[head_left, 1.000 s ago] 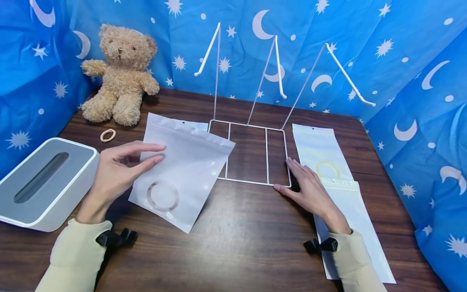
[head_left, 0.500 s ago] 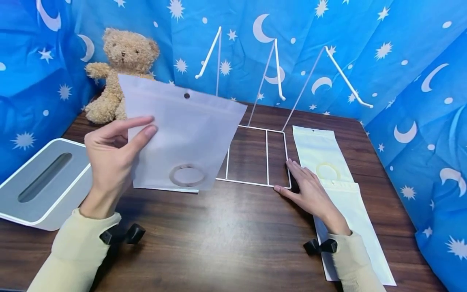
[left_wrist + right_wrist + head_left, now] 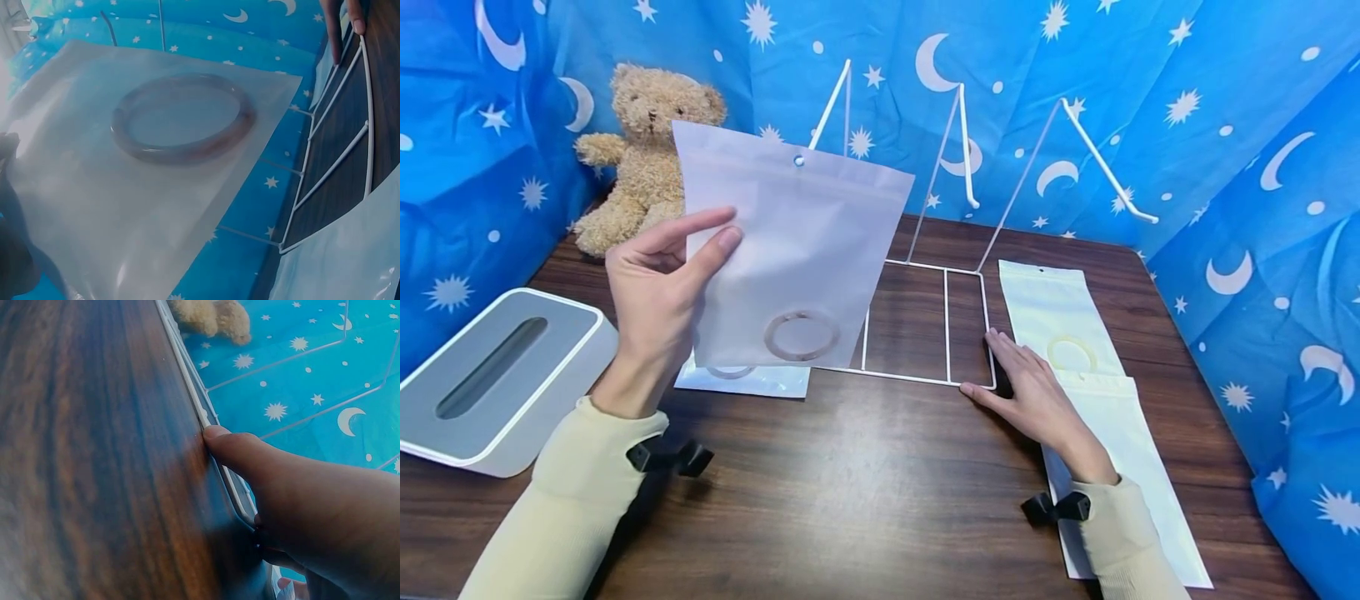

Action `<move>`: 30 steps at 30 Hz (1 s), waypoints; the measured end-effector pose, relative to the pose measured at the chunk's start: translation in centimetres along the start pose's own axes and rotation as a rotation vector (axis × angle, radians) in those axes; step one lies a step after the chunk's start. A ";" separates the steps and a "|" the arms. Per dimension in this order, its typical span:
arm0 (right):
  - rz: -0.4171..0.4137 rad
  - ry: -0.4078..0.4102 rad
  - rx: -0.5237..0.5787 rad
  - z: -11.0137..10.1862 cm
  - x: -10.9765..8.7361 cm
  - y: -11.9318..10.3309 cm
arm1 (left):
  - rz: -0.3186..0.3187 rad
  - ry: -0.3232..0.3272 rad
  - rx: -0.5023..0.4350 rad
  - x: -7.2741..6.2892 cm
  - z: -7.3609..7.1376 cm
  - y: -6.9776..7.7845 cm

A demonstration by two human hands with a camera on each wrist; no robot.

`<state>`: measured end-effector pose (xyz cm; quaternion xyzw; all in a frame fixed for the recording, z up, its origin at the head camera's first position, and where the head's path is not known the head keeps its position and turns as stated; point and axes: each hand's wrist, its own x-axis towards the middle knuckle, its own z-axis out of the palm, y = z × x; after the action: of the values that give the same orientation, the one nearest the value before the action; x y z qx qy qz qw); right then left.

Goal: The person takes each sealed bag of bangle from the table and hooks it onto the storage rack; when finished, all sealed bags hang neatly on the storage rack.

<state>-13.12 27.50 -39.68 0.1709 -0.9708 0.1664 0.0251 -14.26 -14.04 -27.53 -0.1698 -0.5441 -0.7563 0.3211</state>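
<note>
My left hand (image 3: 658, 287) pinches the left edge of a translucent white zip bag (image 3: 797, 242) between thumb and fingers. The bag hangs raised, its punched hole (image 3: 799, 161) near the top and in front of the rack's left hook. Inside, low down, lies a brownish bangle (image 3: 206, 150), close up in the left wrist view. A white wire display rack (image 3: 947, 325) with three angled hooks stands on the table. At its front right corner my right hand (image 3: 1037, 396) rests, fingers extended along the side bar and thumb (image 3: 219, 434) touching the front bar.
Under the raised bag lies another bag (image 3: 745, 383) with a ring shape. Two overlapping white bags (image 3: 1037, 300) lie at right, one showing a yellowish bangle (image 3: 1052, 354). A tissue box (image 3: 565, 392) and teddy bear (image 3: 647, 167) stand left. Star-patterned cloth (image 3: 1262, 275) surrounds the table.
My left hand has lifted the bag off the tabletop, brought it more upright, then shifted it slightly right and up toward the left hook. The right hand stays on the rack corner.
</note>
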 end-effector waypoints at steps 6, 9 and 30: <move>-0.013 0.013 -0.011 -0.1 -0.1 0.2 | -0.032 -0.031 0.014 0.8 0.0 -1.1; -0.011 0.016 -0.012 0.0 -0.1 0.2 | -0.021 -0.048 -0.008 1.5 0.6 -1.5; -0.010 0.019 -0.010 0.2 0.0 0.2 | -0.091 -0.017 -0.033 8.2 4.3 -6.8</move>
<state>-13.14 27.61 -39.89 0.1741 -0.9704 0.1632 0.0362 -25.28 -11.14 -25.88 -0.1566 -0.5415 -0.7774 0.2791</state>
